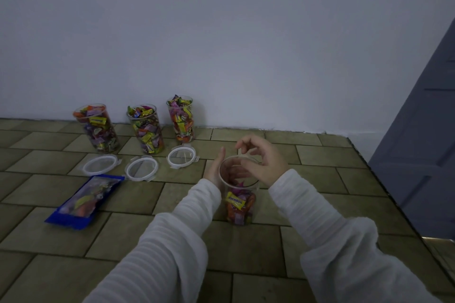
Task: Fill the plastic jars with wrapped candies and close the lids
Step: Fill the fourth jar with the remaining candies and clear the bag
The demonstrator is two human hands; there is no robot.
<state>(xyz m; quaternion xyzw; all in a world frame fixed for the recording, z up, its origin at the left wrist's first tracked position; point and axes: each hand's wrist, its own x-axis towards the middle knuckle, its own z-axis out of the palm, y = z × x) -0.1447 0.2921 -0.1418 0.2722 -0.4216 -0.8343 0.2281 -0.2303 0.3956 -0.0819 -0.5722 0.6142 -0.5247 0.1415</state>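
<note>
Head view: part-filled jar (pixel 239 194) stands between both hands (pixel 264 163).

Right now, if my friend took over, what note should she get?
Left hand: open, flat against the near jar.
Right hand: fingers curled above its rim; whether it holds anything is unclear.
Near jar: partly full, no lid.
Three jars by the wall: full, lids off.
Three lids lie before them.
Candy bag lies at left.
Left: top up the near jar, close all four.
</note>
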